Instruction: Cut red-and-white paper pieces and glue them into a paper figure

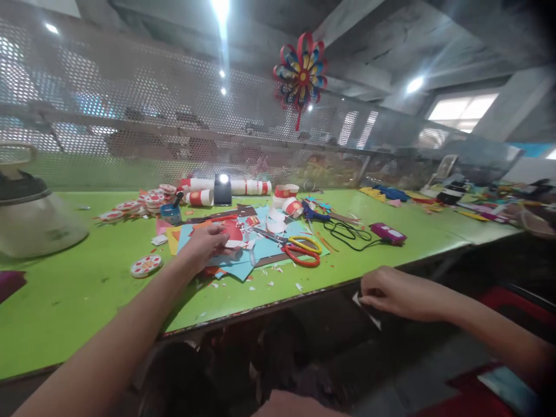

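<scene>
My left hand point(211, 243) is over the pile of coloured paper point(264, 243), its fingers bent around or against some small white and red paper pieces; what it grips is too small to tell. Beyond the table's front edge, my right hand point(384, 292) is closed on a thin white paper piece point(368, 313). Scissors with one yellow and one red handle loop point(303, 253) lie on the paper, right of my left hand. Paper cups point(286, 202) stand and lie behind them.
On the green table point(339, 255) are a glue jar point(171, 214), stacked patterned discs point(154, 200), a lone disc point(146, 266), a glue gun point(316, 214), a purple box point(388, 233) with a black cord and a large pale container point(39, 220). A paper flower point(303, 76) hangs above.
</scene>
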Available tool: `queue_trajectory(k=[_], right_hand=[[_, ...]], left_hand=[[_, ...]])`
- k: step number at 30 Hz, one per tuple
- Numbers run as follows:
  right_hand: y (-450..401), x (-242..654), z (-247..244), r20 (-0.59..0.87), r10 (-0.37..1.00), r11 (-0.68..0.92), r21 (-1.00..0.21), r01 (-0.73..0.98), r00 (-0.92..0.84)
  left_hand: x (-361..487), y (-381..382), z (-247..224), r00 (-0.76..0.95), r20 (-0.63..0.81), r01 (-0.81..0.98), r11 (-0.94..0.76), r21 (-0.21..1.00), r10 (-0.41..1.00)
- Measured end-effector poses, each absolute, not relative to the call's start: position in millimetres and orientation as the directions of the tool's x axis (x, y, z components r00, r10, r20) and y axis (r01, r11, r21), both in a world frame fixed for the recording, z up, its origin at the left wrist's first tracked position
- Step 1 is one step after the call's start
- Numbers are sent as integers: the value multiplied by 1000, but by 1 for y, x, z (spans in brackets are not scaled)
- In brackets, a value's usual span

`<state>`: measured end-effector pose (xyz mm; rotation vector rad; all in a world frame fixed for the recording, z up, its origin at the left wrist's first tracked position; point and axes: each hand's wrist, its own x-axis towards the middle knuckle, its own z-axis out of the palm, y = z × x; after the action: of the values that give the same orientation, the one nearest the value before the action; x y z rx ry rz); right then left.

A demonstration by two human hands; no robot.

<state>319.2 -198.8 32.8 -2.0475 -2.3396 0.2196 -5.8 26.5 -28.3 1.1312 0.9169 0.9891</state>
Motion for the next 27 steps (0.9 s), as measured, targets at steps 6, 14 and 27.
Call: queue_trajectory(k=[6, 14, 27], right_hand=[[-159, 304, 34, 109, 974, 212, -110, 971, -201], [-48, 284, 15, 123, 952, 298, -152, 942, -281], [50, 252, -20, 442, 849, 461, -353, 815, -289]], left_hand=[[-4, 24, -32, 360, -47, -121, 97, 988, 932], [-6, 17, -28, 446, -101, 52, 87, 995, 890], [-9, 15, -14, 434, -183, 194, 106, 975, 882]])
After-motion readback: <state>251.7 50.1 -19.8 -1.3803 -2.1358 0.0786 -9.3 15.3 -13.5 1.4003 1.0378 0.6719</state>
